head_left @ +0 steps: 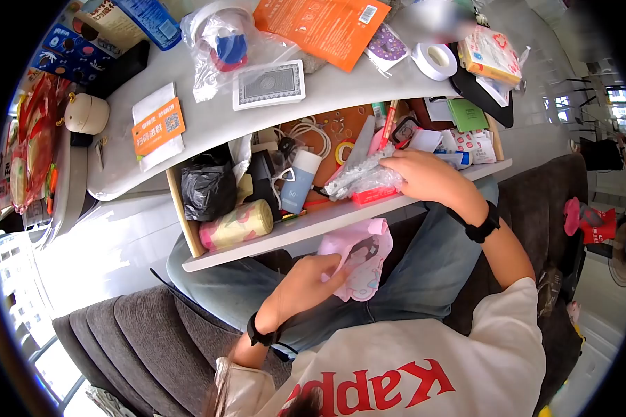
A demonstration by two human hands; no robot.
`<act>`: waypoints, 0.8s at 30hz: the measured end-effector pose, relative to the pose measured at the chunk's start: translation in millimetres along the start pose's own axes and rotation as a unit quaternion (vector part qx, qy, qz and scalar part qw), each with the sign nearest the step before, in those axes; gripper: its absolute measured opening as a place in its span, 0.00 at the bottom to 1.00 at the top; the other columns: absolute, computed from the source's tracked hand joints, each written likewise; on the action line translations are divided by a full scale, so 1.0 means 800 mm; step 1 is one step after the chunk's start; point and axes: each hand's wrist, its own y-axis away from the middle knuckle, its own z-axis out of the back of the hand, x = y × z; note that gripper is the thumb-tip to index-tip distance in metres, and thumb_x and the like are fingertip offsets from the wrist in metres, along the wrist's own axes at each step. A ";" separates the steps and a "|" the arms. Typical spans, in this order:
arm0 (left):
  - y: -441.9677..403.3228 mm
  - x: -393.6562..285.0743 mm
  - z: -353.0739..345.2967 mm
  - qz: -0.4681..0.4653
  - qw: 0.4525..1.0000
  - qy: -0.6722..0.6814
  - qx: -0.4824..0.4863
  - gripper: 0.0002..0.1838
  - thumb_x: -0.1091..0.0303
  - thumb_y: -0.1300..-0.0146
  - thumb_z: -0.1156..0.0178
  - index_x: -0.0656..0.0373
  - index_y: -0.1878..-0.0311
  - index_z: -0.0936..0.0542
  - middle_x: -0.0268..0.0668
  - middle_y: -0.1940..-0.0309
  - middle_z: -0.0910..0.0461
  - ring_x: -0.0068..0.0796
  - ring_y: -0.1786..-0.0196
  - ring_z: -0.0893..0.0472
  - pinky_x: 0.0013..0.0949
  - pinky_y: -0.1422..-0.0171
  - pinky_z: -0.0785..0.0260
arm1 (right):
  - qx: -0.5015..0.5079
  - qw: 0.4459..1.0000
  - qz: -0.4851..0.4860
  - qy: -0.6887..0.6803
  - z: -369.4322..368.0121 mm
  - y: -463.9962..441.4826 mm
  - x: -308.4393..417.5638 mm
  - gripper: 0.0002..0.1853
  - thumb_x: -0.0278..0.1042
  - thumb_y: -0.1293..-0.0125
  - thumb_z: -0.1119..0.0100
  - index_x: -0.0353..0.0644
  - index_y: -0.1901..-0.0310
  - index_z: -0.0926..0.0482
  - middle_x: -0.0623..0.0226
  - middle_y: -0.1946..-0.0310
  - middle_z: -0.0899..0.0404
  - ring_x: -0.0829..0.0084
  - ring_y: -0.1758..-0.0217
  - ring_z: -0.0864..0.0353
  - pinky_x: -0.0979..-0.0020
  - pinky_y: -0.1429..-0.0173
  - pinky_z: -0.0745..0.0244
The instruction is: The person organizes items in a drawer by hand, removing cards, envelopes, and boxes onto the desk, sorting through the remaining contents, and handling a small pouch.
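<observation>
My left hand (pixel 300 286) grips a pink pouch (pixel 367 272) with a printed front, held above my lap just outside the drawer. My right hand (pixel 428 177) is inside the open drawer (pixel 306 230), its fingers closed on crinkled clear plastic wrap (pixel 358 174). Under the plastic lies a red box (pixel 374 195). Left of it are a blue bottle with a white cap (pixel 302 182), a yellow patterned roll (pixel 238 226) and a black plastic bag (pixel 207 189). A white cable (pixel 313 132) lies farther back.
On the desktop (pixel 209 132) lie a boxed deck of cards (pixel 268 85), an orange packet (pixel 320 28), a tape roll (pixel 435 61) and a tissue pack (pixel 490 54). A small white round container (pixel 86 113) stands at the left. The drawer front extends over my legs.
</observation>
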 end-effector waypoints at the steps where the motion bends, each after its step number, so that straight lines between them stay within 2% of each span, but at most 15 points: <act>1: 0.001 0.000 -0.001 0.003 1.000 0.002 -0.001 0.14 0.66 0.36 0.45 0.68 0.71 0.29 0.45 0.82 0.33 0.29 0.80 0.36 0.31 0.73 0.40 | 0.024 1.000 -0.010 0.012 0.000 -0.004 0.002 0.19 0.23 0.51 0.47 0.35 0.54 0.24 0.51 0.61 0.24 0.53 0.54 0.24 0.58 0.51 0.28; 8: 0.005 0.001 -0.004 -0.002 1.000 0.011 -0.011 0.12 0.68 0.36 0.45 0.69 0.69 0.29 0.43 0.82 0.34 0.26 0.79 0.38 0.31 0.73 0.40 | 0.194 0.976 -0.087 0.036 0.008 -0.038 0.007 0.12 0.23 0.51 0.48 0.34 0.63 0.22 0.51 0.59 0.24 0.53 0.54 0.23 0.57 0.51 0.28; 11: 0.006 0.004 -0.004 0.000 1.000 0.016 -0.011 0.12 0.67 0.36 0.45 0.69 0.69 0.28 0.43 0.82 0.34 0.26 0.79 0.38 0.31 0.73 0.40 | 0.177 0.981 -0.081 0.004 0.007 -0.039 0.002 0.10 0.23 0.50 0.48 0.33 0.64 0.23 0.51 0.60 0.24 0.53 0.54 0.23 0.56 0.49 0.29; 14: 0.006 0.004 -0.005 0.004 1.000 0.016 -0.014 0.13 0.67 0.36 0.45 0.69 0.69 0.28 0.42 0.82 0.33 0.26 0.79 0.38 0.30 0.73 0.39 | 0.196 0.979 -0.059 -0.015 0.010 -0.041 -0.005 0.16 0.25 0.49 0.46 0.34 0.56 0.23 0.51 0.55 0.25 0.54 0.49 0.25 0.59 0.44 0.30; 17: 0.010 0.000 -0.003 0.010 1.000 0.008 -0.010 0.13 0.66 0.35 0.46 0.69 0.69 0.28 0.42 0.82 0.33 0.25 0.79 0.37 0.30 0.73 0.39 | 0.131 0.984 -0.010 -0.119 0.033 -0.029 0.002 0.24 0.29 0.48 0.42 0.36 0.46 0.27 0.50 0.46 0.29 0.56 0.40 0.30 0.63 0.38 0.34; 20: 0.015 -0.007 0.000 0.012 1.000 0.004 -0.006 0.12 0.66 0.35 0.46 0.68 0.67 0.27 0.41 0.82 0.32 0.25 0.79 0.35 0.30 0.73 0.39 | 0.108 0.988 0.083 -0.071 0.052 -0.030 0.007 0.33 0.37 0.47 0.37 0.36 0.39 0.33 0.50 0.38 0.36 0.57 0.34 0.37 0.64 0.33 0.39; 23: 0.016 -0.011 0.002 0.018 1.000 0.001 -0.004 0.12 0.66 0.36 0.45 0.68 0.66 0.26 0.41 0.81 0.30 0.24 0.78 0.34 0.29 0.74 0.40 | 0.040 0.981 0.172 -0.078 0.051 -0.054 0.033 0.35 0.42 0.46 0.36 0.35 0.38 0.35 0.51 0.36 0.38 0.57 0.33 0.39 0.63 0.32 0.40; 24: 0.017 -0.014 0.002 0.021 1.000 -0.002 -0.007 0.11 0.66 0.36 0.45 0.67 0.65 0.25 0.41 0.81 0.30 0.23 0.78 0.34 0.29 0.74 0.39 | 0.064 0.985 0.145 -0.068 0.050 -0.069 0.045 0.35 0.42 0.45 0.37 0.34 0.38 0.36 0.50 0.36 0.38 0.56 0.33 0.39 0.62 0.32 0.40</act>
